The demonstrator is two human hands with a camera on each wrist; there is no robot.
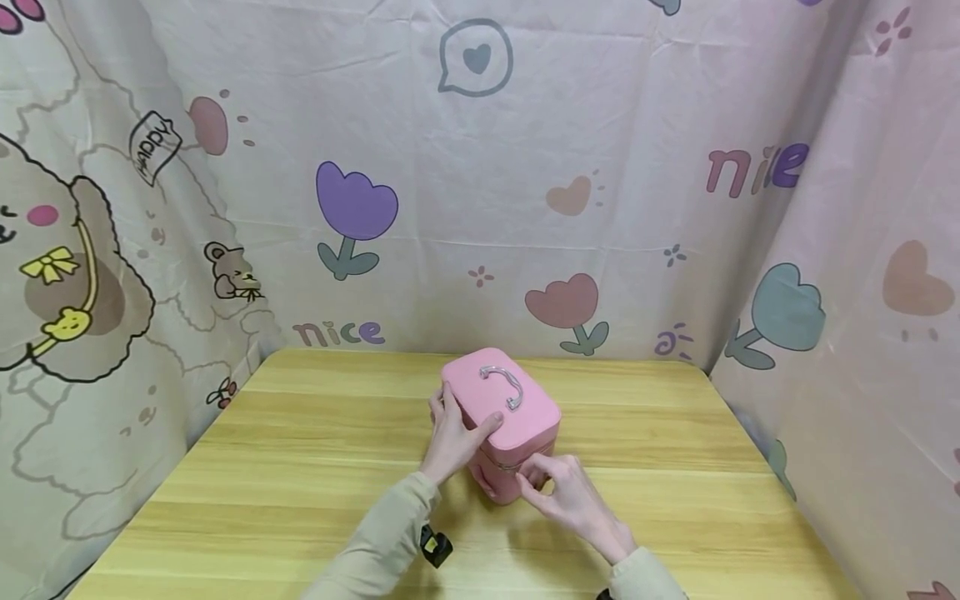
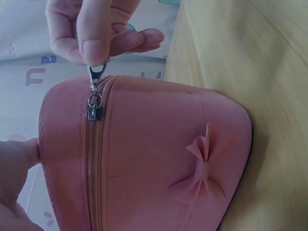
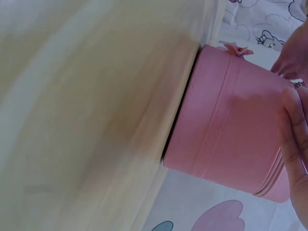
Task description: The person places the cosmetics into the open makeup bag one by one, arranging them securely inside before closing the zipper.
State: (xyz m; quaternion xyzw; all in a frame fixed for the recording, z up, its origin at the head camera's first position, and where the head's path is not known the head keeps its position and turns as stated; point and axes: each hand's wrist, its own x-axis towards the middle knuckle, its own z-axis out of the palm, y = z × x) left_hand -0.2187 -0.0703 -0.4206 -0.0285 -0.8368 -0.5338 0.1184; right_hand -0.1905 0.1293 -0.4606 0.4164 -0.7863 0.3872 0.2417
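A pink vanity case [image 1: 525, 421] with a curved silver handle [image 1: 504, 382] on its lid stands upright on the table, turned at an angle. My left hand [image 1: 452, 437] grips its near left side, thumb on the lid's edge and fingers along the side wall. At the front corner my right hand [image 1: 566, 496] pinches the metal zipper pull [image 2: 96, 72] between thumb and fingers. In the left wrist view, the zipper [image 2: 94, 168] below the lid runs with its teeth closed along the front. A pink bow [image 2: 204, 171] decorates the wall under it.
The case rests on a light wooden table [image 1: 315, 467]. Printed curtains [image 1: 450, 167] enclose the table at the back and both sides. A small black device [image 1: 436, 546] sits by my left sleeve.
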